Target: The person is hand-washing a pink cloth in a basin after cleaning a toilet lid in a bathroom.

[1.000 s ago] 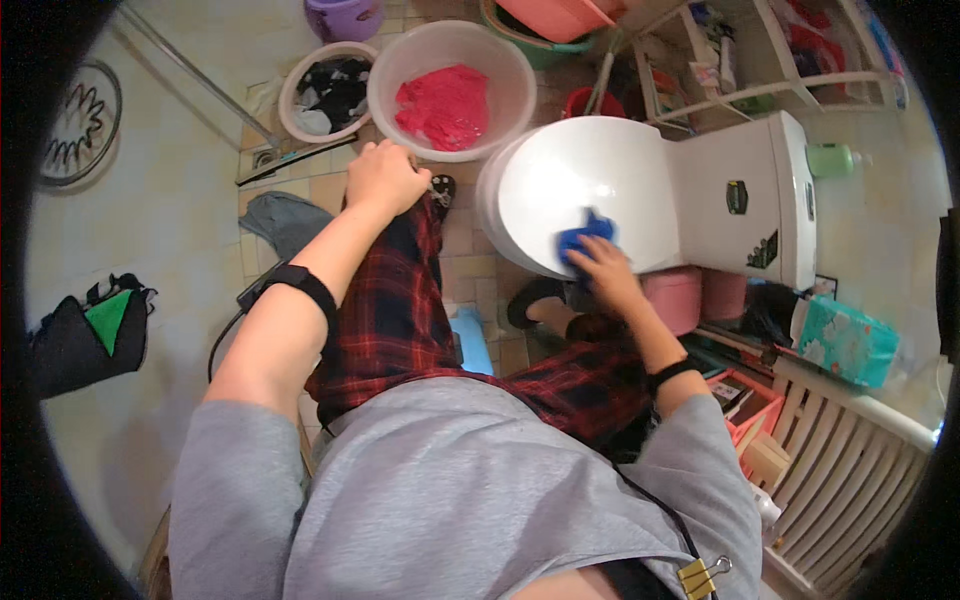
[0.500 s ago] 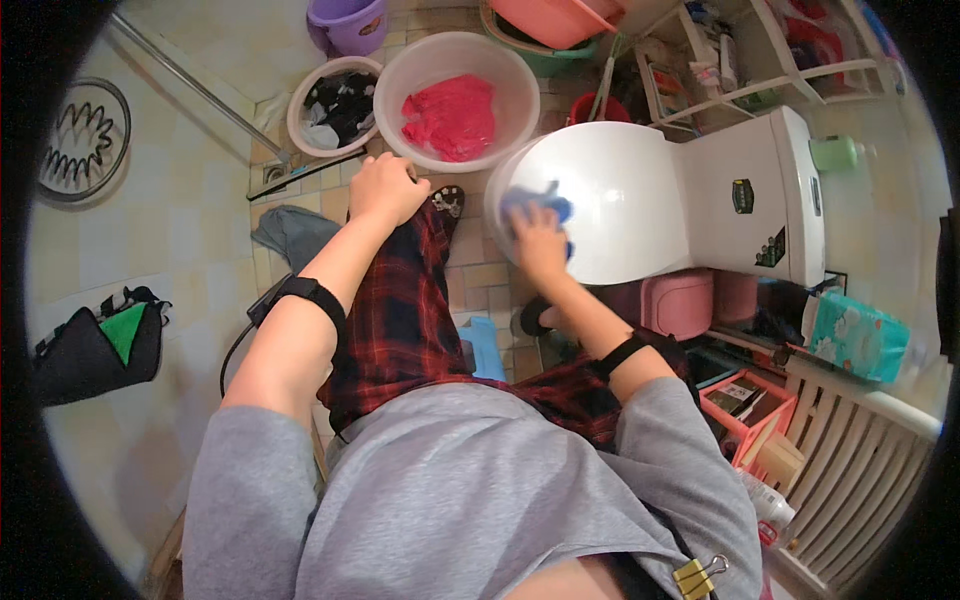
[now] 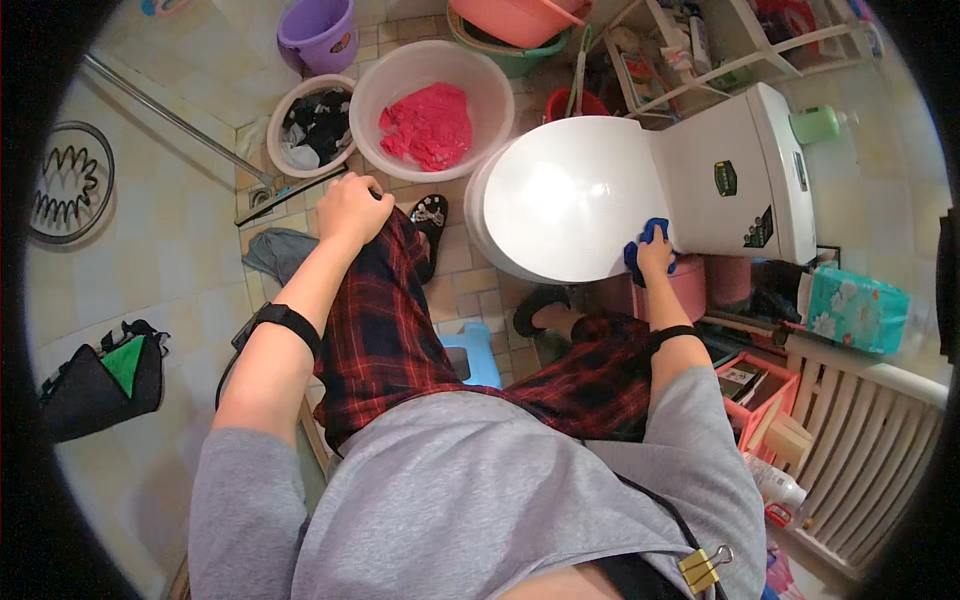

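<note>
The white toilet (image 3: 575, 205) has its lid down, in front of me to the right. My right hand (image 3: 655, 252) is closed on a crumpled blue cloth (image 3: 633, 262), pressed to the near edge of the lid close to the tank (image 3: 735, 180). My left hand (image 3: 353, 208) rests at my left knee with its fingers curled. A small dark patch shows between its thumb and fingers, but I cannot make out whether it is a held thing.
Ahead stand a large white basin (image 3: 500, 100) with pink-red cloth, a smaller basin (image 3: 275, 150) of dark laundry and a purple bucket (image 3: 318, 40). A floor squeegee (image 3: 285, 195) lies left. A blue stool (image 3: 480, 355) is between my legs; pink bins (image 3: 685, 290) stand beside the toilet.
My right hand has moved right with the blue cloth, from the front of the lid to its near edge by the tank. My left hand stays at the knee.
</note>
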`<state>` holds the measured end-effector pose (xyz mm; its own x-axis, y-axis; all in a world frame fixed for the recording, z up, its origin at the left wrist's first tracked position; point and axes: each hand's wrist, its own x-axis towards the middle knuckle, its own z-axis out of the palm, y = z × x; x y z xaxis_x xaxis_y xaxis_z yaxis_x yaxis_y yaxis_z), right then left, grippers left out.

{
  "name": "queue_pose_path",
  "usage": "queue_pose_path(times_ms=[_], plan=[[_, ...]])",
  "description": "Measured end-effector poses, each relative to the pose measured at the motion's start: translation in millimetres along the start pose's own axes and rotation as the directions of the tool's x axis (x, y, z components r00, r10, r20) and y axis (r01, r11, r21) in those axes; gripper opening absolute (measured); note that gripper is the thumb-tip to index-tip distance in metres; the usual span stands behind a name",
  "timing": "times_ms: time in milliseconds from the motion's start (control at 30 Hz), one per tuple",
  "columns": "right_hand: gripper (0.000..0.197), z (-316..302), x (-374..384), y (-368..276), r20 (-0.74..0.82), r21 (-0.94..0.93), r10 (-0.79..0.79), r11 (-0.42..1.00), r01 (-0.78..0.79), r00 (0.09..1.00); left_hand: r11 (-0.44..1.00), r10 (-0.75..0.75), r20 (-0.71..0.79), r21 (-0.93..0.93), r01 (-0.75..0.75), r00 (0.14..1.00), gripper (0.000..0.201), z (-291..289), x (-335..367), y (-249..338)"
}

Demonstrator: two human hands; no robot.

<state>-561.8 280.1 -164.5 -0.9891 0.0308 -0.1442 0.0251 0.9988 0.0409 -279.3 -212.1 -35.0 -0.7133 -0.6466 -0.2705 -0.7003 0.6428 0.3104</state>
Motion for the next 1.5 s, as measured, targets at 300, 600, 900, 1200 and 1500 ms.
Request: queue_pose_path(times_ms=[300,600,900,1200,1500], plan=[[0.037,-6,-114,-204,-0.132,-0.038,-0.542,0.84,0.542,0.83,0.999,0.0,-0.014,0.035,0.0,1.0,0.027,0,-5,-3],[0.047,-14,-183,-223,-0.135,0.052,-0.975,0.172,0.984,0.178,0.998,0.013,0.0,0.059,-0.013,1.0,0.026,-3,-11,4],[0.055,-40,-112,-62,0.058,-0.056,-0.878,0.472,0.88,0.475,0.999,-0.002,-0.006,0.045,0.002,1.0,0.028,-11,-14,8],[0.049,-142,-94,23,-0.082,-0.077,-0.63,0.777,0.625,0.772,0.999,0.049,-0.042,0.021,-0.048,0.998,0.032,5,-21,12],[0.063,-373,-57,82,-0.544,-0.334,-0.432,0.898,0.287,0.719,0.957,0.286,-0.085,0.08,-0.279,0.955,0.041,10,-58,8]])
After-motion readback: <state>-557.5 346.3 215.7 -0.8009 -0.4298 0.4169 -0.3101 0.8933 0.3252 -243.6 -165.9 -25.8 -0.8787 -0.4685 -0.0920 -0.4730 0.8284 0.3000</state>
